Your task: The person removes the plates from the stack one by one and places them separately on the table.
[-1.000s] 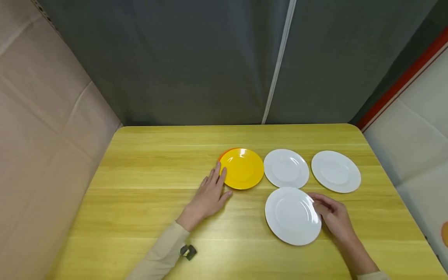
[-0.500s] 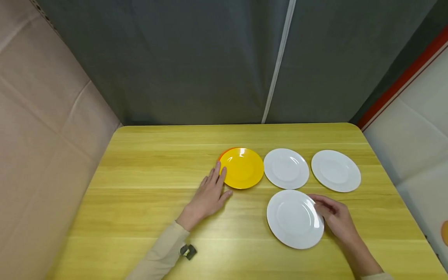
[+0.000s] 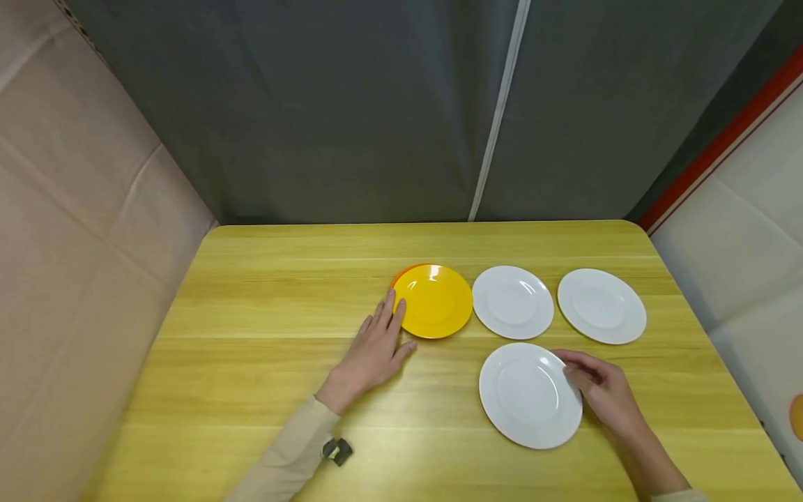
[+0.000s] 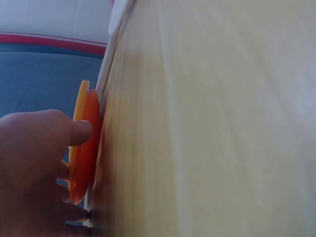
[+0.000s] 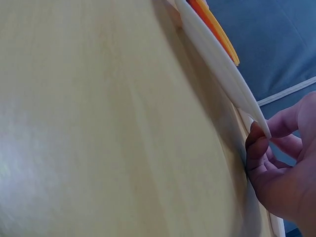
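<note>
The left hand (image 3: pixel 371 352) lies with spread, straight fingers on the left rim of a yellow plate (image 3: pixel 439 303), which sits on an orange-red plate (image 4: pixel 90 143) that peeks out at its upper left. At the right, the right hand (image 3: pixel 603 392) pinches the right edge of a white plate (image 3: pixel 530 396) between thumb and fingers. In the right wrist view this white plate (image 5: pixel 217 59) is tilted, its pinched edge (image 5: pixel 261 126) raised off the table. Behind it lies a second white plate (image 3: pixel 513 302), close beside the yellow one.
A third white plate (image 3: pixel 602 307) lies at the right on the wooden table (image 3: pixel 263 300). Behind the table's far edge hangs a dark grey curtain (image 3: pixel 351 111). Pale cloth walls (image 3: pixel 81 230) stand on both sides.
The white plate in the right hand has moved slightly toward the near edge and to the right. The left hand and the other plates have stayed in place.
</note>
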`<state>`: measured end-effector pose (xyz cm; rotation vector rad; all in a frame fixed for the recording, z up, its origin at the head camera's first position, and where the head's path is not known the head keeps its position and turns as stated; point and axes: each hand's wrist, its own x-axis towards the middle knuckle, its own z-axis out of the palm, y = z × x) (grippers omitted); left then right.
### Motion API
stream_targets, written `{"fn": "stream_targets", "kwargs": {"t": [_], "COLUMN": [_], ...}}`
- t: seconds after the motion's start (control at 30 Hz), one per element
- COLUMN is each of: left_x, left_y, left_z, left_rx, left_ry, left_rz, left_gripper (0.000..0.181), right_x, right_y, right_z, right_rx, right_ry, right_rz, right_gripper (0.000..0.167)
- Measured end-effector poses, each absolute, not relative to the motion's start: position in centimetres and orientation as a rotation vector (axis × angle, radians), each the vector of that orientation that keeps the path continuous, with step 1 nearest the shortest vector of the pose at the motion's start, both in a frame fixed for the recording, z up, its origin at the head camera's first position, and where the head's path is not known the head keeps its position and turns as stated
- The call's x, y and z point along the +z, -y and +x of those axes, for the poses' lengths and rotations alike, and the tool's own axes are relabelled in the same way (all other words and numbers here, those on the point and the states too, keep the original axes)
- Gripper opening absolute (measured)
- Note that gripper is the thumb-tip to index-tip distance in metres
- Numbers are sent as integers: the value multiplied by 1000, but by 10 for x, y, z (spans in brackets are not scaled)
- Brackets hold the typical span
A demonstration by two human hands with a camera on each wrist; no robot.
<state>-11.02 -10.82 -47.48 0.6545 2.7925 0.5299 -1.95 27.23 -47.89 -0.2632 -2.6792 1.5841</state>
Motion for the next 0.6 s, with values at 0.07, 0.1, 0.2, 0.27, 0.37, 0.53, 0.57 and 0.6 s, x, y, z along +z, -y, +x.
{"fn": "stream_targets", "kwargs": {"t": [0.07,0.1,0.2,0.27,0.37,0.53,0.57,0.6], "left_x": [-475,-475,-475,-475,-476,-478,-478,-478], "left_y": [108,108,109,109,109,109,109,109], "left_z": [-110,-110,-110,-109,-110,-110,-110,-110], "left_rx": [527,530,530,531,527,526,529,529], "left_ry": [-2791,-2790,-2787,-2790,-2797,-2808,-2808,-2808], "left_rz": [654,654,652,654,658,665,665,664], "left_gripper": [79,79,79,79,79,79,79,79], "right_x": [-479,-479,-479,-479,-480,-478,-478,-478], "right_y": [-272,-272,-271,-271,-270,-268,-268,-268], "right_z": [-20,-20,-21,-21,-23,-25,-25,-25], "right_rx": [1563,1547,1485,1431,1350,1268,1259,1251], "right_ry": [2685,2689,2709,2722,2731,2742,2748,2753], "right_rz": [-256,-255,-260,-249,-217,-225,-239,-254], "right_gripper": [28,28,26,25,23,19,18,18]}}
